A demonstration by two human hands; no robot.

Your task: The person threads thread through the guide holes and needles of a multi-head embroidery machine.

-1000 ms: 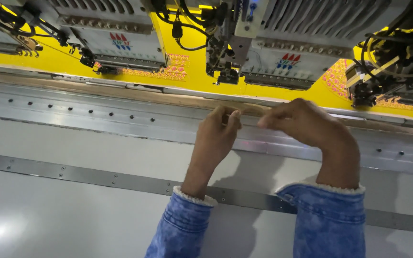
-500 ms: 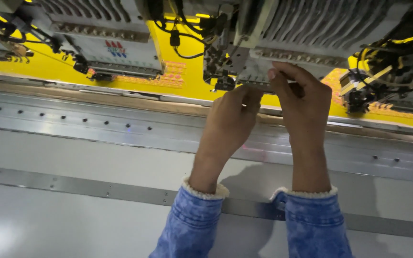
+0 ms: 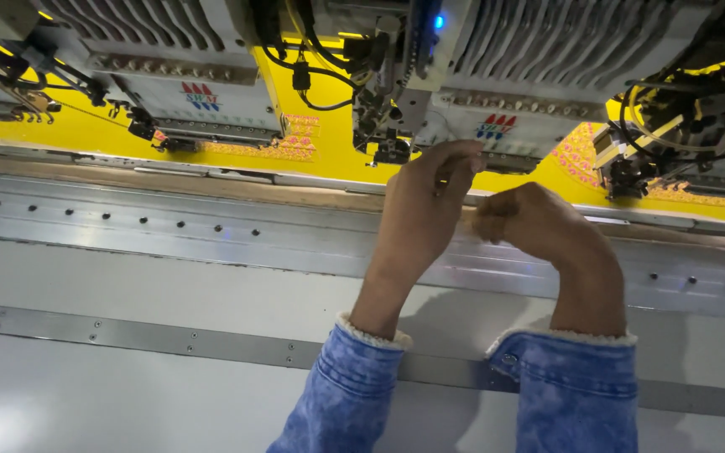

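The left hand (image 3: 425, 210) reaches up toward the far side with its fingers (image 3: 455, 164) drawn narrow together just below the embroidery head (image 3: 430, 92) — whether anything is pinched between them cannot be told. The right hand (image 3: 539, 222) sits just right of it, curled into a loose fist with the wrist bent, its contents hidden. Both hang over the metal rail (image 3: 169, 231) of the grey table (image 3: 86, 394), near the yellow fabric (image 3: 329, 155) with its red stitched motifs (image 3: 283, 147) — stretched flat under the heads at the far edge.
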